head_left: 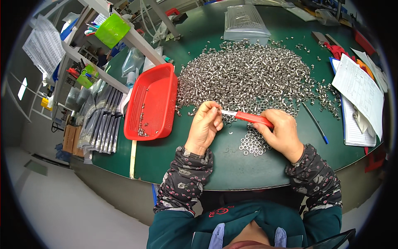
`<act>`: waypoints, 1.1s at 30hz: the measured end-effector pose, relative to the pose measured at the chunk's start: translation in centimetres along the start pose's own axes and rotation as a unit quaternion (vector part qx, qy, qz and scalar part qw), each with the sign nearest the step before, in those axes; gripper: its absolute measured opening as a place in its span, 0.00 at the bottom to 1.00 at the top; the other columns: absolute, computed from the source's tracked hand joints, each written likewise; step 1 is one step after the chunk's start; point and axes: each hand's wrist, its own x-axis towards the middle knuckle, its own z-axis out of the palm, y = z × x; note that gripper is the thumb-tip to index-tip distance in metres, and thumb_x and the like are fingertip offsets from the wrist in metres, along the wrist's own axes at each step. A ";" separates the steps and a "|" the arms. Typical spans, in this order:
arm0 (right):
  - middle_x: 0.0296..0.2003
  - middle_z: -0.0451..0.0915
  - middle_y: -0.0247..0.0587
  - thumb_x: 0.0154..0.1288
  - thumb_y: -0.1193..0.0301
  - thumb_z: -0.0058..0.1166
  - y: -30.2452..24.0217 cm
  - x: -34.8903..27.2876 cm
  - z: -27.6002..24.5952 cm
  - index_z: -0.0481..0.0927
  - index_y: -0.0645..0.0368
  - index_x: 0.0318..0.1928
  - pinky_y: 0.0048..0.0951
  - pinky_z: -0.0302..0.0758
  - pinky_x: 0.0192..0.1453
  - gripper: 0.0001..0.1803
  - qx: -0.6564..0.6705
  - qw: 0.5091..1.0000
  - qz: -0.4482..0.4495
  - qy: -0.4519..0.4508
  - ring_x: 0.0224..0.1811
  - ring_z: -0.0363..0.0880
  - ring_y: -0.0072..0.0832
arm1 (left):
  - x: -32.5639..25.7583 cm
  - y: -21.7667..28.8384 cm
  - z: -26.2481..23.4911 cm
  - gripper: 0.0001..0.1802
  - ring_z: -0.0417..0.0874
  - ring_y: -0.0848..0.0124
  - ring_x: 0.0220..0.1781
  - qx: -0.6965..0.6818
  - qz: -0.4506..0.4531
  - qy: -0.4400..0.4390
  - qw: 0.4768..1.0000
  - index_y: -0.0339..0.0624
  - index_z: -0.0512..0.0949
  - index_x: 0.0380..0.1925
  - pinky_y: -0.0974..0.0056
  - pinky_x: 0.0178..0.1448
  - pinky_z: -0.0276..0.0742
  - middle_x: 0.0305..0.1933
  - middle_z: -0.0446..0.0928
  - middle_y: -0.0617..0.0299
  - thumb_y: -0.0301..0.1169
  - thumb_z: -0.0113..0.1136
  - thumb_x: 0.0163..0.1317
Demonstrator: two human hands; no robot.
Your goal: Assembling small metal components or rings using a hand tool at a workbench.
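Green counter (153, 162) fills the middle of the frame, curved by the lens. Biggest thing on it: a spread heap of small shiny metal rings (244, 66), upper centre running to centre right, thin and scattered at its edges.

Red perforated basket (155, 95) left of centre, just beside the heap's left edge, a few small metal bits lying in its bottom. Bagged dark strips (99, 128) further left, along the counter's edge. Paper sheets (358, 95) on the far right, one printed sheet lying tilted over the others. Clear plastic package (246, 20) at top centre, behind the heap. Green pen holder (112, 31) upper left, on a pale post.

Right hand (282, 133), right of centre: fingers closed around the handle of the red knife (248, 117). Left hand (204, 124), centre: thumb and index nearly together at the blade end. Can't tell if they grip the blade or a tiny part; too small there.

Knife sits mid-frame, between the hands, blade pointing left. Loose ring cluster (253, 142) below it, mostly one layer, near the right hand. Blue-capped pen (316, 123) right of that, lying slantwise.
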 end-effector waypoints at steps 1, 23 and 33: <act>0.19 0.71 0.41 0.50 0.64 0.58 0.0 0.0 0.0 0.74 0.61 0.26 0.36 0.67 0.26 0.13 0.001 1.000 0.018 -0.016 0.22 0.71 0.39 | 0.0 0.0 0.2 0.06 0.65 0.80 0.23 0.000 -0.001 -0.001 1.000 0.42 0.69 0.37 0.75 0.25 0.62 0.31 0.69 0.65 0.31 0.50 0.63; 0.20 0.71 0.39 0.46 0.66 0.61 0.5 0.0 0.3 0.73 0.58 0.26 0.35 0.67 0.25 0.11 -0.042 0.998 -0.036 0.031 0.24 0.71 0.36 | 0.0 -0.5 -0.4 0.10 0.64 0.80 0.21 0.007 -0.053 0.026 0.998 0.38 0.72 0.35 0.76 0.22 0.60 0.23 0.68 0.68 0.34 0.50 0.63; 0.24 0.68 0.36 0.40 0.71 0.62 -1.6 0.5 -1.1 0.74 0.58 0.27 0.31 0.67 0.28 0.12 -0.089 0.987 -0.135 -0.023 0.28 0.68 0.32 | 0.1 1.0 -1.1 0.14 0.63 0.78 0.20 -0.045 -0.029 0.075 0.996 0.39 0.71 0.35 0.74 0.21 0.59 0.27 0.68 0.65 0.39 0.45 0.65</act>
